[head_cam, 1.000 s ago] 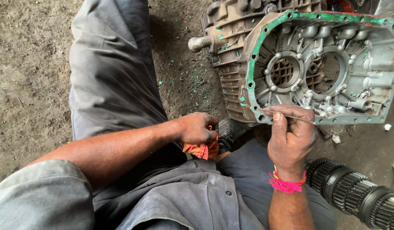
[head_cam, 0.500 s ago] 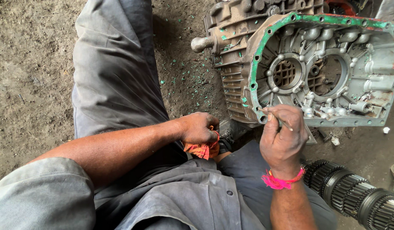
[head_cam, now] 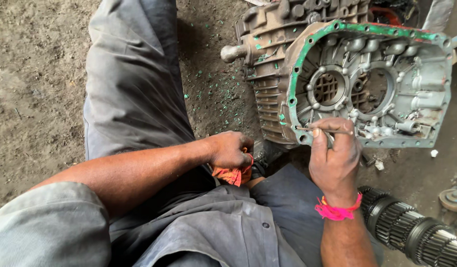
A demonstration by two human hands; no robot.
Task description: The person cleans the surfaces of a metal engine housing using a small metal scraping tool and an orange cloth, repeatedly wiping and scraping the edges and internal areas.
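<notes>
1. Head view, only camera here. The right hand [head_cam: 334, 153] is pinched around a thin metal scraper blade [head_cam: 321, 130], thumb and fingers closed on it. The blade's long axis runs roughly left-right, its tip pointing left along the near flange of the gearbox housing [head_cam: 426, 69].
2. That housing sits on the dirt floor [head_cam: 35, 74] with its open face toward the camera, just far of the right hand. The rim carries a green gasket remnant [head_cam: 294, 79] up the left side and across the far edge; the tip sits near the near-left corner.
3. The left hand [head_cam: 229, 148] is clenched on an orange rag [head_cam: 233, 174], resting at the lap, left of the housing and not touching it. So the right hand is clearly nearer.
4. Green flakes [head_cam: 218, 94] litter the ground left of the housing. A splined gear shaft [head_cam: 411, 232] lies at the near right.
</notes>
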